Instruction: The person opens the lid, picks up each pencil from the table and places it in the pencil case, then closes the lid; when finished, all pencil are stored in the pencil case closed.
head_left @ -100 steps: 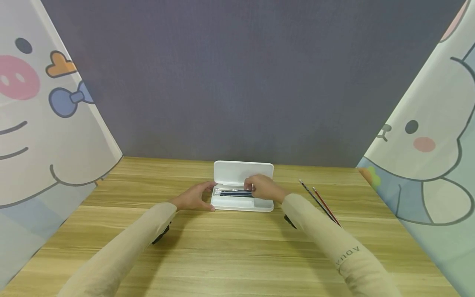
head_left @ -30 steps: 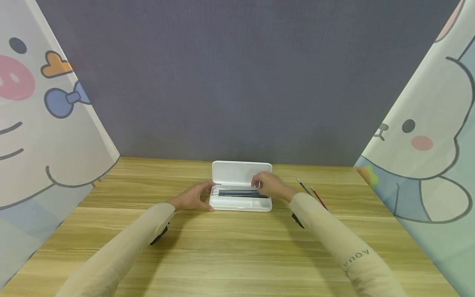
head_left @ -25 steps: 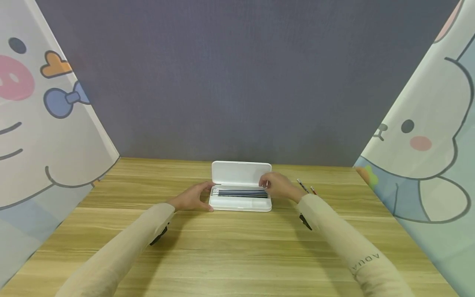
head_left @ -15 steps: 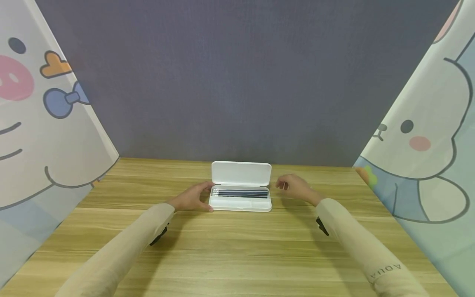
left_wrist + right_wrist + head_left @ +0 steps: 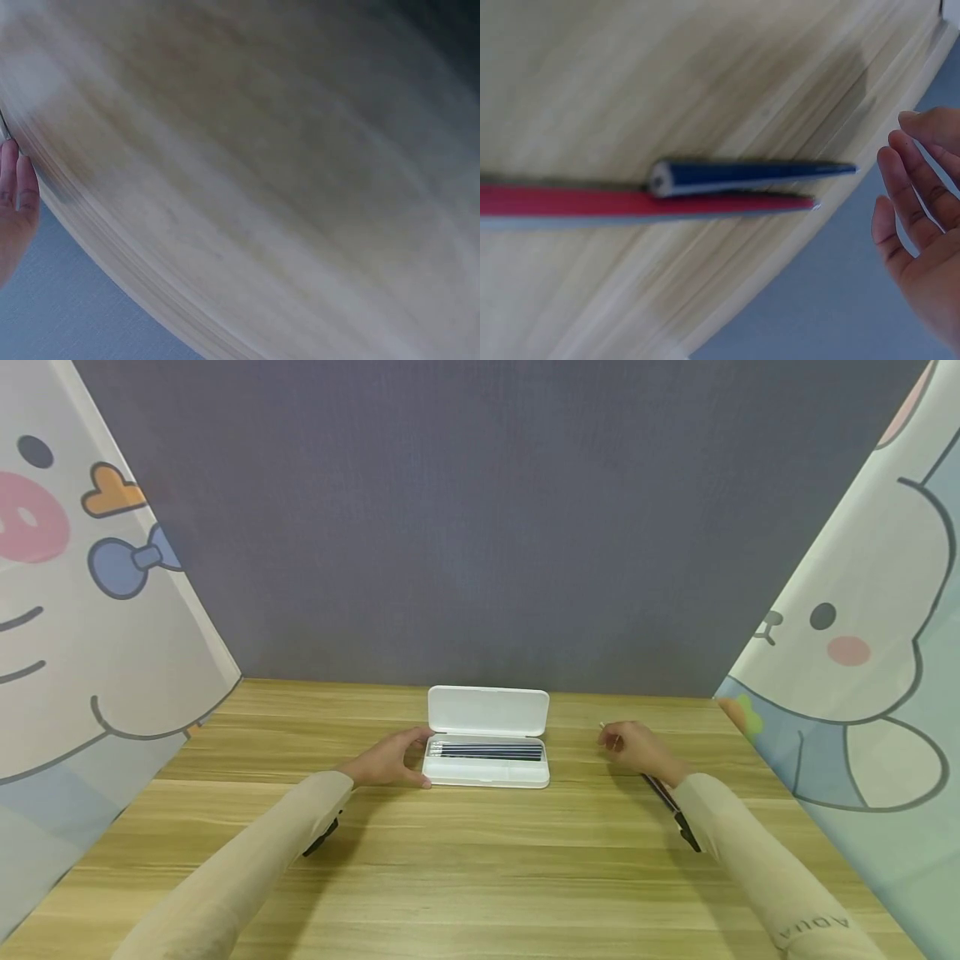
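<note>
An open white pencil case (image 5: pixel 487 711) stands at the back of the table, its lid tipped up. Several dark pencils (image 5: pixel 491 751) lie side by side in its rear compartment. My left hand (image 5: pixel 386 760) holds the case's left end, thumb at the front corner and fingers at the back; only a few fingertips show in the left wrist view. To the right of the case, my right hand (image 5: pixel 639 752) hovers above two loose pencils, fingers loosely bent around nothing. In the right wrist view these are a dark blue pencil (image 5: pixel 757 172) and a red pencil (image 5: pixel 622 204), side by side.
The wooden table (image 5: pixel 480 868) runs back to a dark grey partition (image 5: pixel 480 527). Cartoon-printed panels stand along the left (image 5: pixel 112 635) and right (image 5: pixel 870 610) sides. The front compartment of the case shows its bare white floor.
My right hand has drawn out of the pencil case and moved right, over the loose pencils. The pencils in the case now lie fully uncovered. My left hand has stayed at the case.
</note>
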`<state>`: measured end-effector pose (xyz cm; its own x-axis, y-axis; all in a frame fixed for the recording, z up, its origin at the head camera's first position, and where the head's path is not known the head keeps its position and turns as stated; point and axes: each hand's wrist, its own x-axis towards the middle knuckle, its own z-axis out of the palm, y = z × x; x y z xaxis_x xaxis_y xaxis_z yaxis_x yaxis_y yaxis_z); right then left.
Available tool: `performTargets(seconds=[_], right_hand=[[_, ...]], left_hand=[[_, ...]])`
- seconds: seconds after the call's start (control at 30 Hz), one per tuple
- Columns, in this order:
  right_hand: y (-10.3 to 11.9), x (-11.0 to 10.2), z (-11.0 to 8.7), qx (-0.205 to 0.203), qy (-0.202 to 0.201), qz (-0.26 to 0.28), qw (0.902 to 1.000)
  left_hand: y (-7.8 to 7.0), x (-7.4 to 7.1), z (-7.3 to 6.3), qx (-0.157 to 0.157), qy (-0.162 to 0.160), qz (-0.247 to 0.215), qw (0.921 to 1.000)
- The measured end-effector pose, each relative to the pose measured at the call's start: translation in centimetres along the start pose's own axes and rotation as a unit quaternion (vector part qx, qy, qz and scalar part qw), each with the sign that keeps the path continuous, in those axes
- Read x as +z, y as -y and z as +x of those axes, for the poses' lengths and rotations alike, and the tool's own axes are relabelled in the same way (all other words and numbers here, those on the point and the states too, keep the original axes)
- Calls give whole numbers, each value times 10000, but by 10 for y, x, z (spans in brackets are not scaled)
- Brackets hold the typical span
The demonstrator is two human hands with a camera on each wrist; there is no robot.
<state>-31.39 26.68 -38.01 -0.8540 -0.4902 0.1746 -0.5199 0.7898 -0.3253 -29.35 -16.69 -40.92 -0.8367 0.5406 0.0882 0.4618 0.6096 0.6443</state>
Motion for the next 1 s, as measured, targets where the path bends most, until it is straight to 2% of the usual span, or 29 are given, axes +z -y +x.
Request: performTargets(seconds=[0.17, 0.47, 1.0], right_hand=[[-6, -5, -7, 188, -83, -31, 9998], [-19, -8, -13, 507, 109, -58, 9986], [-30, 0, -17, 613, 154, -132, 9979]], left_hand=[[1, 0, 0, -44, 41, 19, 10000], [1, 0, 0, -57, 49, 40, 10000], [0, 0, 0, -89, 45, 58, 9999]])
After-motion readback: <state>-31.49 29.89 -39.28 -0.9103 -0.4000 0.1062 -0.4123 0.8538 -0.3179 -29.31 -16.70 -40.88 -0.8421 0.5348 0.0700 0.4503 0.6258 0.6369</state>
